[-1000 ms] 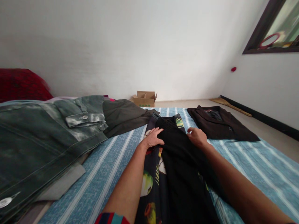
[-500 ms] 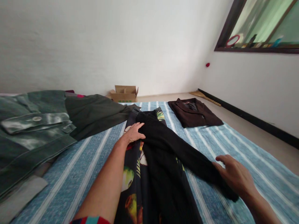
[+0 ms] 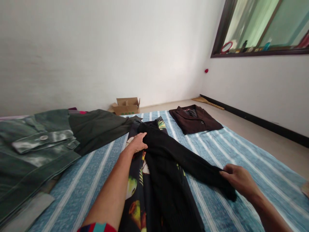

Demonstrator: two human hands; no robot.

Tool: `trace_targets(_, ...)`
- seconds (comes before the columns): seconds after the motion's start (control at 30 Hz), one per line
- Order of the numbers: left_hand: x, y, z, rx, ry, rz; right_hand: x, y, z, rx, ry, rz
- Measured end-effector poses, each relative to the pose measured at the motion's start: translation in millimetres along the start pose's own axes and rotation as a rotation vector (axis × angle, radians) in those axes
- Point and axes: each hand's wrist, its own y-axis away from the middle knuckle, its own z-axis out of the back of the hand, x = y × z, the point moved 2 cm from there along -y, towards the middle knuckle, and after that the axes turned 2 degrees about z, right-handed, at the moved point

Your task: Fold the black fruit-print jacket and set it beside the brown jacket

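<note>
A black garment (image 3: 169, 167) lies lengthwise on a dark fruit-print cloth (image 3: 135, 193), both on a blue striped sheet (image 3: 96, 190). My left hand (image 3: 137, 143) rests flat on the garment's upper left part. My right hand (image 3: 238, 180) is closed on the end of its long black sleeve (image 3: 200, 166), which stretches out to the right over the sheet.
A pile of green denim and dark green clothes (image 3: 43, 141) covers the left side. A folded dark brown shirt (image 3: 194, 119) lies at the far right of the sheet. A small cardboard box (image 3: 126, 105) stands by the white wall. Bare floor runs along the right.
My right hand left the garment's upper part, went right and toward me, and took hold of the sleeve's end, which now lies stretched out. The view has swung to the right.
</note>
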Motion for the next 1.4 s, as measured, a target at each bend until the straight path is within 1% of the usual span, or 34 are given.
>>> trace_targets(0.07, -3, 4, 4.2, 0.015, 0.007, -0.002, -6, -2, 3, -0.099, -0.186, -0.012)
trace_targets(0.13, -5, 8, 7.9, 0.039, 0.022, -0.002, -15, -7, 5, -0.163, -0.297, -0.056)
trace_targets(0.27, -7, 13, 10.8, 0.075, 0.067, 0.011, -27, -21, 0, -0.127, -0.393, -0.080)
trace_targets(0.3, -7, 13, 10.7, 0.078, 0.079, 0.014, -28, -22, 0, -0.150, -0.354, -0.099)
trace_targets(0.33, -8, 13, 10.3, 0.079, 0.090, 0.016, -27, -20, 0, -0.207, -0.268, -0.118)
trace_targets(0.4, -7, 13, 9.2, 0.079, 0.109, 0.018, -18, -10, 1, -0.378, -0.016, -0.107)
trace_targets(0.43, -7, 12, 8.6, 0.078, 0.116, 0.017, -9, -3, 1, -0.442, 0.096, -0.050)
trace_targets(0.47, -7, 12, 8.1, 0.079, 0.123, 0.015, 1, 4, -1, -0.478, 0.172, 0.043)
trace_targets(0.5, -7, 11, 7.6, 0.079, 0.129, 0.013, 13, 11, -5, -0.467, 0.207, 0.165)
trace_targets(0.57, -6, 10, 6.8, 0.081, 0.142, 0.009, 35, 21, -18, -0.373, 0.245, 0.419)
trace_targets(0.6, -6, 9, 6.5, 0.081, 0.150, 0.007, 44, 24, -26, -0.323, 0.274, 0.508)
trace_targets(0.63, -5, 9, 6.0, 0.082, 0.158, 0.007, 51, 26, -33, -0.281, 0.316, 0.559)
trace_targets(0.67, -4, 9, 5.5, 0.083, 0.167, 0.006, 57, 26, -39, -0.245, 0.367, 0.574)
trace_targets(0.73, -2, 10, 4.0, 0.087, 0.185, 0.002, 62, 23, -46, -0.178, 0.450, 0.544)
trace_targets(0.77, 0, 10, 3.0, 0.090, 0.193, -0.002, 62, 21, -47, -0.146, 0.462, 0.522)
trace_targets(0.8, 1, 11, 1.9, 0.093, 0.199, -0.005, 60, 18, -45, -0.110, 0.446, 0.511)
trace_targets(0.87, 4, 11, -0.7, 0.094, 0.209, -0.011, 53, 10, -37, -0.064, 0.341, 0.497)
trace_targets(0.93, 6, 11, -3.8, 0.093, 0.214, -0.019, 39, -2, -26, -0.094, 0.241, 0.437)
trace_targets(1.0, 9, 10, -7.2, 0.091, 0.214, -0.027, 20, -16, -18, -0.202, 0.263, 0.301)
trace_targets(1.03, 10, 10, -9.0, 0.091, 0.212, -0.031, 10, -22, -17, -0.237, 0.295, 0.234)
trace_targets(1.1, 12, 8, -12.4, 0.093, 0.204, -0.034, -5, -33, -21, -0.231, 0.303, 0.182)
trace_targets(1.2, 15, 7, -16.7, 0.098, 0.189, -0.031, -16, -42, -30, -0.147, 0.202, 0.204)
trace_targets(1.27, 16, 7, -18.9, 0.103, 0.181, -0.025, -18, -45, -30, -0.069, 0.129, 0.167)
trace_targets(1.33, 16, 7, -20.4, 0.110, 0.175, -0.019, -17, -48, -23, -0.007, 0.062, 0.121)
trace_targets(1.4, 16, 8, -21.3, 0.115, 0.172, -0.015, -11, -51, -7, 0.002, 0.007, 0.120)
